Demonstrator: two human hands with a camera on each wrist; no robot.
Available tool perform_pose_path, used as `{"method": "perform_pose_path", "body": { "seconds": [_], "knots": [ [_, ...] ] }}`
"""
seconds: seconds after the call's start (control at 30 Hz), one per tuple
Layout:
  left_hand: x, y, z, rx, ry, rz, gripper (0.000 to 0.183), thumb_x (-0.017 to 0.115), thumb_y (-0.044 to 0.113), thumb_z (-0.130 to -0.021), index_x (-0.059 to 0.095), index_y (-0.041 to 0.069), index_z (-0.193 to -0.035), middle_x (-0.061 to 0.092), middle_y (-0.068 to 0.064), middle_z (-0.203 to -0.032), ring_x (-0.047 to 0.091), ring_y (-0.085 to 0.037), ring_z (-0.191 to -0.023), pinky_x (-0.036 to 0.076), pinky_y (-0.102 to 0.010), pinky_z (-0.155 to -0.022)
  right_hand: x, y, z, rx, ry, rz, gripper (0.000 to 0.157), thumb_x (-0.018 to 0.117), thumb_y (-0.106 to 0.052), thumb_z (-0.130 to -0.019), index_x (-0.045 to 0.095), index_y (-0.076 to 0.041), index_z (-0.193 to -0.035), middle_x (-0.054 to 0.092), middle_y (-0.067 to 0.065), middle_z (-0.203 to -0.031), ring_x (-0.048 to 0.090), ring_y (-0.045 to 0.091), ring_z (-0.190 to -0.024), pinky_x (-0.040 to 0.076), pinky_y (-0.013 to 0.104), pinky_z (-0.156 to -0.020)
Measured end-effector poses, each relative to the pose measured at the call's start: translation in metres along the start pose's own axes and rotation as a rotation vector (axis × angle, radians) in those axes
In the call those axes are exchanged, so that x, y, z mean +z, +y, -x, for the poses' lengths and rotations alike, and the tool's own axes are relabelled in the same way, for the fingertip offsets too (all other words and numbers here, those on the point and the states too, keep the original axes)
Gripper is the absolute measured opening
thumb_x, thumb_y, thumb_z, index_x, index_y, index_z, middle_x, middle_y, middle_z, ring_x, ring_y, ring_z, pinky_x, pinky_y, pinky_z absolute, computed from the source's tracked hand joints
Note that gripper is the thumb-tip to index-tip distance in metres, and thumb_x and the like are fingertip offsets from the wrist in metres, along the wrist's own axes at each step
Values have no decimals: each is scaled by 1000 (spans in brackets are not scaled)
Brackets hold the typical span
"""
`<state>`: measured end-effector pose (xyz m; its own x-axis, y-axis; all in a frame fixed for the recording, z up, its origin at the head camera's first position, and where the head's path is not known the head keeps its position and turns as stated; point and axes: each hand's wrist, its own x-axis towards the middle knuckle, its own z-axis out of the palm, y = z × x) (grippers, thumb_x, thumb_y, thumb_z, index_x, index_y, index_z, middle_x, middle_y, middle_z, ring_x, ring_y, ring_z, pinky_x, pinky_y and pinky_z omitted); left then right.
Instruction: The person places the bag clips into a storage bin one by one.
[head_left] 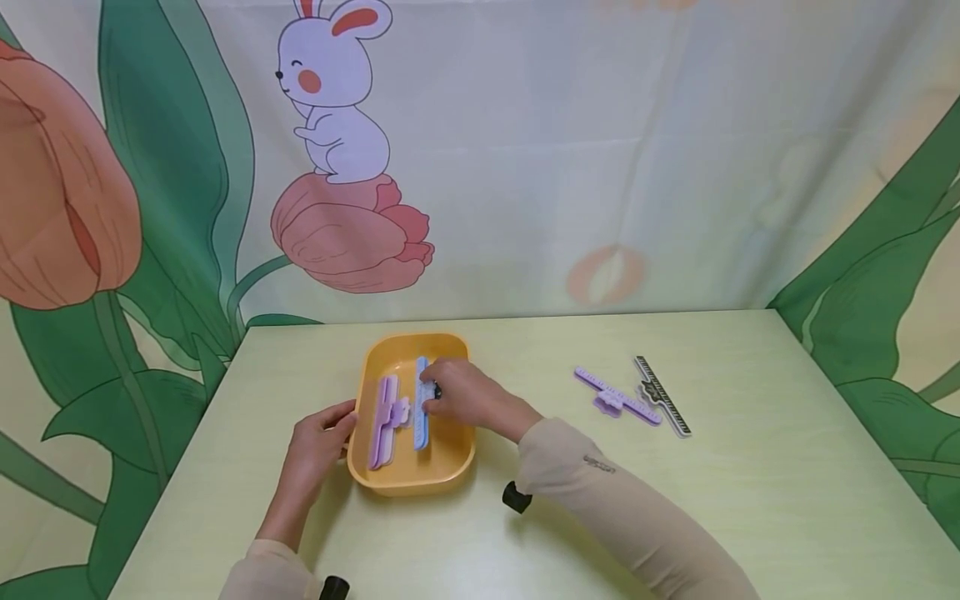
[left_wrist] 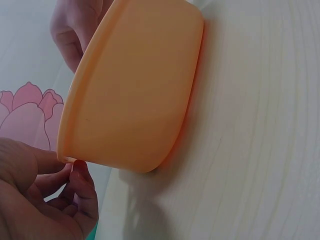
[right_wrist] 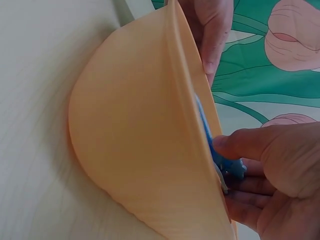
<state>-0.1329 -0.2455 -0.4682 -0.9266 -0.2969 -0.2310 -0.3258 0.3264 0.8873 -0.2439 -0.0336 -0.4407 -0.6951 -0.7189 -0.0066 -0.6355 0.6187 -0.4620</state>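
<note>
A yellow-orange plastic tray stands on the table, left of its middle. My left hand pinches the tray's left rim between thumb and fingers, as the left wrist view also shows. Over the tray's right half, my right hand grips a blue ruler clip by its handle, lying lengthwise in the tray. The right wrist view has the thumb on the blue handle, with the fingers partly hidden behind it. Beside it, in the left half of the tray, lies a purple ruler clip with a flower-shaped handle.
To the right on the table, a light purple ruler clip lies close to a black-and-white ruler clip. A printed curtain with a rabbit and tulips hangs behind the table's far edge.
</note>
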Motion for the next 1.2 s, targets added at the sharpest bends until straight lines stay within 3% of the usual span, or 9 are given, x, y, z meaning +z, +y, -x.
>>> {"method": "perform_pose_path", "body": {
  "seconds": [0.17,0.47,0.93,1.2],
  "knots": [
    [0,-1,-1,6,0,11,42,51,17,-109,54,-4,-146,61,-26,-130,64,-22,-95,54,-22,-69,3,-2,-4,4,-10,37,43,78,-23,-95,69,-2,-132,70,9,-123,61,15,-97,53,24,-93],
    [1,-2,-1,-4,9,12,42,51,17,-109,55,-4,-146,62,-24,-129,64,-25,-97,54,-22,-69,10,-4,-6,36,-29,116,42,77,-25,-96,69,-5,-132,69,8,-129,62,19,-110,50,30,-102],
    [0,-1,1,-8,19,0,42,52,17,-109,56,-3,-145,62,-24,-130,64,-21,-94,54,-23,-69,26,-2,-15,20,-36,203,37,78,-29,-95,73,-8,-124,71,4,-114,63,16,-96,54,30,-89],
    [1,1,0,-7,17,-3,42,51,17,-109,55,-3,-146,62,-24,-130,63,-21,-94,54,-22,-69,25,-1,-12,37,-24,220,44,77,-33,-95,69,-8,-131,72,5,-122,67,19,-108,54,34,-96]
  ]
}}
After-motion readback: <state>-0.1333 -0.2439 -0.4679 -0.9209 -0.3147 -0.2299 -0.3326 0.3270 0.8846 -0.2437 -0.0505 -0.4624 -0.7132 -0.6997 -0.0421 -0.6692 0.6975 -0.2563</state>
